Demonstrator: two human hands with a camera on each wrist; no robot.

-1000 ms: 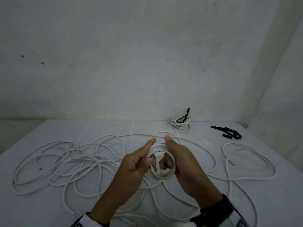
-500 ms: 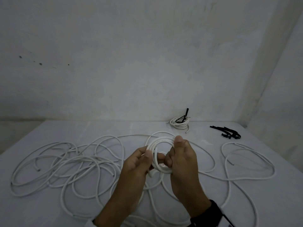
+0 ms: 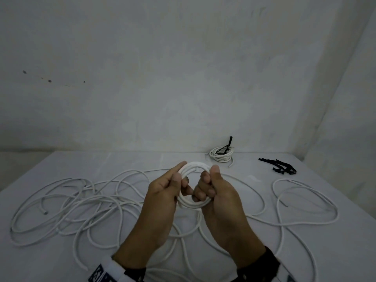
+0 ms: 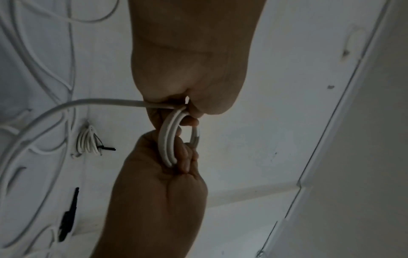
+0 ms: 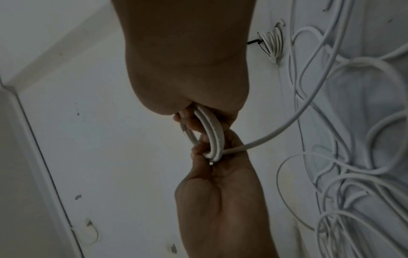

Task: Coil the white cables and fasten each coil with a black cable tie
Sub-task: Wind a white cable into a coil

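Coil: small round coil of white cable (image 3: pixel 194 187), held above the white table (image 3: pixel 325 251), centre frame.
Left hand (image 3: pixel 162 192): fingers curled, gripping the coil at 9 o'clock.
Right hand (image 3: pixel 218 192): clamping 3 o'clock.
Advice: keep turns stacked; feed slack evenly.
Ties: loose black cable ties (image 3: pixel 281 168) at 2 o'clock.

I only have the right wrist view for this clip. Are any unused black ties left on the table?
Observer: Yes. In the head view a bunch of loose black cable ties lies near the far right corner of the table.
Operator: The palm hides the right thumb here. Where is it?
Observer: The right hand has its thumb pressed on the top right of the coil, and its fingers curl through the ring.
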